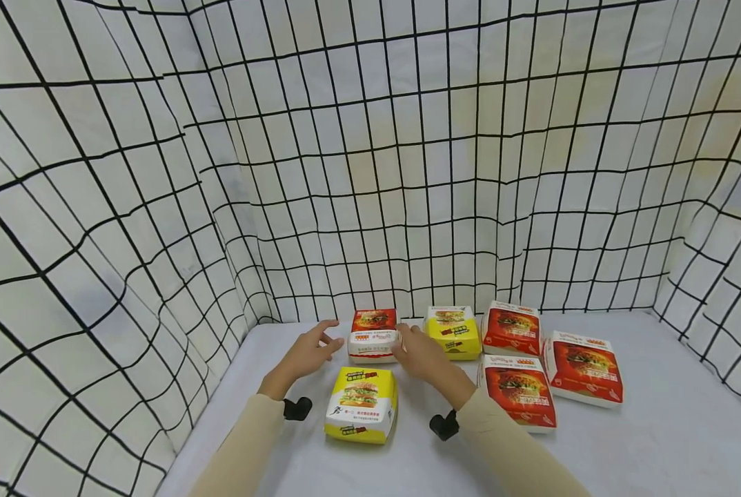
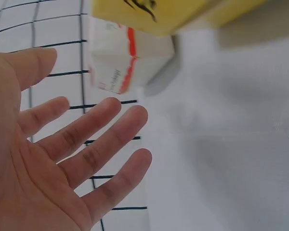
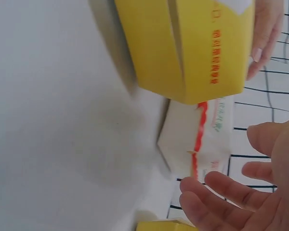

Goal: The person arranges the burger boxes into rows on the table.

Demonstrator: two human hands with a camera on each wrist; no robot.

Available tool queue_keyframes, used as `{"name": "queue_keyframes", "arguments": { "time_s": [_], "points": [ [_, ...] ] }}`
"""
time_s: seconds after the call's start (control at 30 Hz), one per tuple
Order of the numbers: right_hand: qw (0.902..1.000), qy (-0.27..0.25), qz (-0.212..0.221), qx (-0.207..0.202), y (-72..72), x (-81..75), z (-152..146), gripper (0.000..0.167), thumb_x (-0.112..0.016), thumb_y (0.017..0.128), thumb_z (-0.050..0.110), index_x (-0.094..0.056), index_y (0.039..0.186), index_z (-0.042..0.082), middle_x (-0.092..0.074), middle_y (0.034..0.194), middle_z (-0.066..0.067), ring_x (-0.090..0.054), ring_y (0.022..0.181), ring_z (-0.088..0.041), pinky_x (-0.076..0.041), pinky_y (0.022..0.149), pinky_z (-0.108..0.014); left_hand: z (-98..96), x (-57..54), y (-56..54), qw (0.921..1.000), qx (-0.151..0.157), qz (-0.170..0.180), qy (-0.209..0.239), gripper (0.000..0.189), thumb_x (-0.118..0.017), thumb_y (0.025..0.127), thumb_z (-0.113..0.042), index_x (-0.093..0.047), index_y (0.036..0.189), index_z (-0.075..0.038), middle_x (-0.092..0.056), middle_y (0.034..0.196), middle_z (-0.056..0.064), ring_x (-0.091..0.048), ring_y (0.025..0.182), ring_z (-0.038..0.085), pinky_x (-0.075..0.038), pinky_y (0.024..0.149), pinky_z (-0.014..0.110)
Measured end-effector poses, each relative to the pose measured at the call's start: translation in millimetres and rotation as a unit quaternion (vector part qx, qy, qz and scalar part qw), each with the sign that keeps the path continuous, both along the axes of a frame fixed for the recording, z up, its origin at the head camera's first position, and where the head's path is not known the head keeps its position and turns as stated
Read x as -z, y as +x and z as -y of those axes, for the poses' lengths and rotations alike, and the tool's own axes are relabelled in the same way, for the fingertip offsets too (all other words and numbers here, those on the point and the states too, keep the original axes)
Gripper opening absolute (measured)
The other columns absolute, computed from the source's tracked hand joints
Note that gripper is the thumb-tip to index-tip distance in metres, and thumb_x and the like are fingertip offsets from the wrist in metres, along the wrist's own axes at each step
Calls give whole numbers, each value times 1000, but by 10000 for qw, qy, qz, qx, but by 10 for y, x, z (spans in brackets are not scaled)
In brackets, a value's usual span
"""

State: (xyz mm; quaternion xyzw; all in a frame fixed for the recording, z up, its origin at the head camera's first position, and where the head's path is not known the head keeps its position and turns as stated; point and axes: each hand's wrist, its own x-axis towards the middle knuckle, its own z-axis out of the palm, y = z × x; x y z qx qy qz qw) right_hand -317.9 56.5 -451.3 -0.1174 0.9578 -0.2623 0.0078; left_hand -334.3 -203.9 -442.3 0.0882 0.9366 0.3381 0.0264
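A red and white burger box [image 1: 373, 338] stands near the back of the table, between the two hands. To its left is the left hand [image 1: 311, 351], fingers spread and apart from the box; its palm [image 2: 43, 163] shows bare in the left wrist view. The right hand [image 1: 421, 353] is at the box's right side, overlapping its edge in the head view. In the right wrist view that hand's fingers [image 3: 231, 202] are loosely bent and hold nothing, close to the box's white end [image 3: 214, 137]. A yellow and white burger box [image 1: 361, 406] lies in front, between the forearms.
Another yellow burger box [image 1: 452, 333] stands at the back, right of the right hand. Beside it are three red burger boxes, one behind [image 1: 512, 328], one in front [image 1: 519, 392] and one farther right [image 1: 584, 368]. Black netting [image 1: 370, 228] over white cloth rises behind the white table [image 1: 675, 442].
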Motion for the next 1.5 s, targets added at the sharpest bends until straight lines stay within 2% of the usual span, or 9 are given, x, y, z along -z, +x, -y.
{"name": "queue_keyframes", "arguments": {
  "time_s": [0.17, 0.33, 0.53, 0.7, 0.87, 1.0, 1.13, 1.27, 1.5],
  "points": [
    [9985, -519, -45, -191, 258, -127, -215, 50, -62, 103, 32, -50, 147, 12, -65, 122, -11, -63, 96, -21, -57, 83, -39, 26, -106, 263, 9995, -26, -271, 149, 42, -64, 102, -33, -57, 141, -20, -71, 121, 9, -69, 95, 23, -55, 75, 35],
    [9933, -1063, -52, -450, 498, -237, -523, 37, -65, 101, 30, -60, 135, 16, -67, 108, 0, -60, 89, -13, -56, 77, -32, -125, -281, 573, 9977, 15, -634, 257, 36, -66, 101, -29, -62, 135, -21, -71, 118, 3, -67, 100, 17, -57, 80, 37],
    [9863, -1500, -101, -681, 699, -368, -992, 34, -66, 100, 34, -64, 130, 18, -70, 111, 3, -63, 99, -14, -57, 83, -30, -547, -505, 886, 9877, 480, -1234, 827, 27, -68, 99, -24, -66, 127, -23, -71, 110, -6, -64, 102, 13, -53, 94, 42],
    [9876, -1419, -449, -509, 785, -426, -1454, 36, -63, 102, 33, -62, 132, 13, -70, 119, -6, -65, 103, -18, -57, 84, -29, -979, -560, 1047, 9754, 991, -1374, 1414, 21, -66, 100, -22, -68, 121, -24, -71, 109, -8, -65, 100, 9, -56, 96, 39],
    [9910, -1185, -606, -165, 826, -429, -1819, 42, -62, 103, 31, -59, 137, 7, -68, 129, -14, -65, 111, -29, -59, 89, -44, -1377, -476, 1074, 9647, 1308, -1341, 1850, 20, -64, 101, -24, -68, 120, -21, -70, 108, -7, -65, 97, 9, -55, 90, 29],
    [9939, -928, -591, 32, 819, -398, -1963, 45, -63, 102, 30, -57, 139, 4, -65, 134, -18, -62, 120, -37, -55, 96, -56, -1661, -357, 1075, 9604, 1321, -1195, 2140, 22, -64, 100, -25, -68, 121, -17, -70, 110, -2, -63, 97, 10, -55, 87, 26],
    [9967, -692, -426, 95, 808, -370, -2018, 48, -63, 102, 33, -57, 139, 3, -63, 136, -19, -59, 124, -40, -53, 98, -60, -1912, -210, 1085, 9574, 1274, -838, 2451, 24, -65, 100, -24, -66, 122, -15, -69, 113, 4, -62, 98, 11, -53, 85, 22],
    [9979, -555, -303, 119, 823, -366, -2050, 50, -63, 101, 34, -57, 138, 1, -62, 135, -22, -60, 122, -42, -54, 94, -60, -2103, -52, 1095, 9605, 1157, -349, 2506, 25, -67, 99, -24, -64, 123, -18, -66, 117, 4, -60, 99, 8, -51, 83, 19],
    [9997, -136, -133, 169, 845, -375, -2139, 57, -64, 100, 38, -55, 141, 0, -53, 143, -30, -53, 126, -49, -48, 97, -68, -2259, 191, 1113, 9742, 991, 378, 1994, 33, -71, 96, -24, -62, 127, -25, -60, 119, -1, -59, 96, 7, -51, 77, 21]
  ]
}}
